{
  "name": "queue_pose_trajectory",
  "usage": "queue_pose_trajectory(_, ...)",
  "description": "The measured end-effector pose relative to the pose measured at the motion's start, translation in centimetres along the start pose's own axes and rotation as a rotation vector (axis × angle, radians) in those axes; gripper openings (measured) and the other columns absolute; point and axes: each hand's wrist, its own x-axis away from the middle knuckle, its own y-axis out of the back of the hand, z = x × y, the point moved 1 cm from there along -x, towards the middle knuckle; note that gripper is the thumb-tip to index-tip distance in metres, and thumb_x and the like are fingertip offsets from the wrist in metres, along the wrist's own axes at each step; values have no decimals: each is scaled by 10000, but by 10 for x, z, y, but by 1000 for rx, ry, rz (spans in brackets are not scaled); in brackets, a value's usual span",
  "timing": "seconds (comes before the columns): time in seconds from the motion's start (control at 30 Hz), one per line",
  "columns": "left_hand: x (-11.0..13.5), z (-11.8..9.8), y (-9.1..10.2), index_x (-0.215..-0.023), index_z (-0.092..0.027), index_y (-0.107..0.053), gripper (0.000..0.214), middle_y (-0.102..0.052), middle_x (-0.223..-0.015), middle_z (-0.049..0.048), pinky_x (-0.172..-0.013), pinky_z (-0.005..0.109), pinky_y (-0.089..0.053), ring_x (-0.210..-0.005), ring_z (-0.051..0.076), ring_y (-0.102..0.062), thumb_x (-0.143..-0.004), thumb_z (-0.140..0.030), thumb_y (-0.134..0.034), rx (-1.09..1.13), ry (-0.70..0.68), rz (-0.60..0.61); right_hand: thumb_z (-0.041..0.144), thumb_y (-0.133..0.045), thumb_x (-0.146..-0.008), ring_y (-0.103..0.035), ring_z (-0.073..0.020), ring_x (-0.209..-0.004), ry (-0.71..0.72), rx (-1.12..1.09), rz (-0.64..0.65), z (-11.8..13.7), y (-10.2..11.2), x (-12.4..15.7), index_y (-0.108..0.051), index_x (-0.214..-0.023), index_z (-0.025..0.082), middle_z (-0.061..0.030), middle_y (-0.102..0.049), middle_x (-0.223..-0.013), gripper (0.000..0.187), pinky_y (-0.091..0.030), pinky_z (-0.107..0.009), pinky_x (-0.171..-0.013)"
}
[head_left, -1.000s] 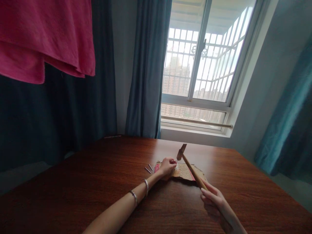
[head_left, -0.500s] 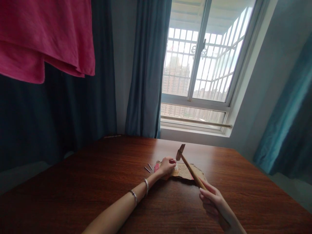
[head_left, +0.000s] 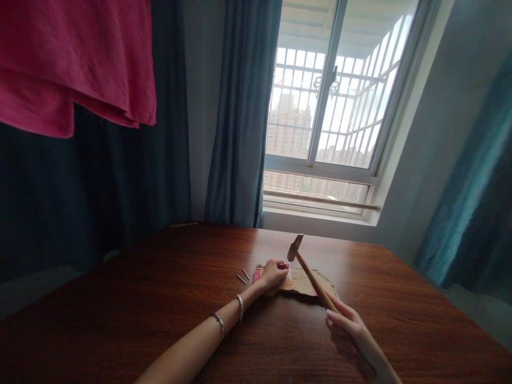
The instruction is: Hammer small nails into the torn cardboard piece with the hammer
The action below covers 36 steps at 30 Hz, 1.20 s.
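Observation:
My left hand is closed in a pinch over a piece of cardboard on the table. Whatever is between its fingertips is too small to make out; something red shows there. My right hand is wrapped round the wooden handle of a hammer. The hammer's head hangs just above and beside my left fingertips. Many small holes or dots mark the tan cardboard, which has a torn edge and pink patches. Two thin metal rods lie on the table, left of the cardboard.
A dark reddish-brown wooden table spreads under both hands. Beyond its far edge are a barred window and blue curtains. A pink cloth hangs at the upper left.
The hammer's head has shifted very slightly up and to the left, and my right hand slightly left. My left hand and the cardboard stay nearly in place.

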Motion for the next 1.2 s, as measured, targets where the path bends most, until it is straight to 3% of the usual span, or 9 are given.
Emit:
queue_pose_trajectory(0.47,1,0,1,-741,-133,-691,170,-659,-710,26,-645,220,-394,-697,151,-569,-658,-179,-550,5,-28,1,396,-737,-643,-232,7,-298,7,49,-1,-6,4,-4,-363,-1362,166,98,-391,-480,842,-147,-116,-279)
queue_pose_trajectory(1.2,-1,5,0,-758,-121,-695,196,-667,-728,37,-624,222,-399,-689,151,-579,-673,-252,-577,-10,-41,11,374,-736,-648,-246,-6,-323,55,56,-17,-10,4,-5,-358,-1363,160,92,-404,-504,836,-177,-122,-279)
